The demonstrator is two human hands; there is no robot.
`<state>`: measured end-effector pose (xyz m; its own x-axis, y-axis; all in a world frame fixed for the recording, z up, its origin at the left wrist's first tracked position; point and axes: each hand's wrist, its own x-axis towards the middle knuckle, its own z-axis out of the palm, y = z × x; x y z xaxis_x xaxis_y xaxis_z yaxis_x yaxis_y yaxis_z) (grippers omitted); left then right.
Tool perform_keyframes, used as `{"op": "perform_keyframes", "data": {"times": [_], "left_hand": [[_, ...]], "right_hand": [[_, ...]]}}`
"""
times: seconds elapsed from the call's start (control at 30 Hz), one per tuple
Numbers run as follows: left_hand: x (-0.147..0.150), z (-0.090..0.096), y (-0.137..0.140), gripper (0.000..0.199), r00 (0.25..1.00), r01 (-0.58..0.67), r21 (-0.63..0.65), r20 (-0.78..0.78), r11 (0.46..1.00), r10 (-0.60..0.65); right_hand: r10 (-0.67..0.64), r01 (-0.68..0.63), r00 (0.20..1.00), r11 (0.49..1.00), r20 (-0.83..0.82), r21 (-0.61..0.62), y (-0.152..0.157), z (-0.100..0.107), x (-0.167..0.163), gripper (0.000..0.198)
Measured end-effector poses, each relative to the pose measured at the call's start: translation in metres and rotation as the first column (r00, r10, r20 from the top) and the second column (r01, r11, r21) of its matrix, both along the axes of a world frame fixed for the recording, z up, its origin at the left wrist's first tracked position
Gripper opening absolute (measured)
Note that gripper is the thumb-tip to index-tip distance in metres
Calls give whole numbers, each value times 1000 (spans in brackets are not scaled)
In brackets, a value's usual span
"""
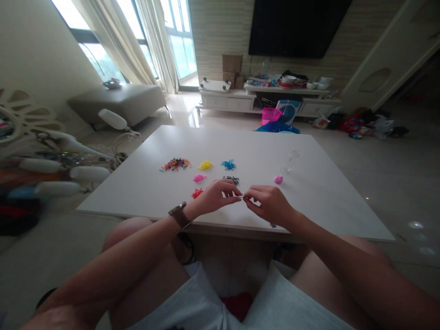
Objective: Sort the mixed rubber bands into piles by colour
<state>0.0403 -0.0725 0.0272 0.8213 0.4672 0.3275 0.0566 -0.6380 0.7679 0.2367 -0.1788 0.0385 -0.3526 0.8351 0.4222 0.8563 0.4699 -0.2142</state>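
Observation:
My left hand (222, 194), with a watch (178, 214) on its wrist, and my right hand (266, 200) meet over the near part of the white table (330, 201). Both pinch a thin dark strand (242, 197) stretched across the small gap between the fingertips; its exact kind is too small to make out. Just beyond my left hand lies a pile of small black loops (231, 179). Around it are little heaps of blue pieces (228, 164), yellow pieces (205, 165), pink pieces (199, 178) and red pieces (197, 193). A mixed multicoloured pile (176, 164) sits farther left.
Right of the hands are a pink item (278, 179) and a clear plastic piece (294, 156). A small bluish bit (273, 225) lies at the table's near edge. White lamp arms (74, 173) stand close on the left. Beyond are a pink basket (271, 115) and a TV cabinet (223, 100).

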Motion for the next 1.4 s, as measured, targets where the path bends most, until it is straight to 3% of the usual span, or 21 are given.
{"op": "perform_keyframes", "data": {"times": [0.2,0.47,0.73,0.87,1.1,1.23,1.4], "left_hand": [[-1,-3,1,9,1000,12,54,18,998,-13],[-1,4,1,14,999,-15,14,43,1000,15],[-3,11,13,24,998,-51,-41,-34,998,50],[-3,10,9,26,997,55,-42,-52,998,-58],[3,2,3,14,989,135,-117,-43,984,-141],[6,-5,3,11,993,114,-126,6,986,-114],[7,-11,5,13,994,111,-42,18,993,-110]], "right_hand": [[-4,4,1000,1000,2,-8,0,-1,0,13],[38,-39,999,999,36,19,-2,8,5,16],[-48,45,997,998,53,53,2,21,16,19],[-25,23,997,999,68,24,1,20,16,19],[1,-1,997,1000,73,-1,1,16,15,18],[26,-24,997,999,67,-30,1,7,8,18],[16,-13,999,997,37,-70,-1,-3,7,16]]}}
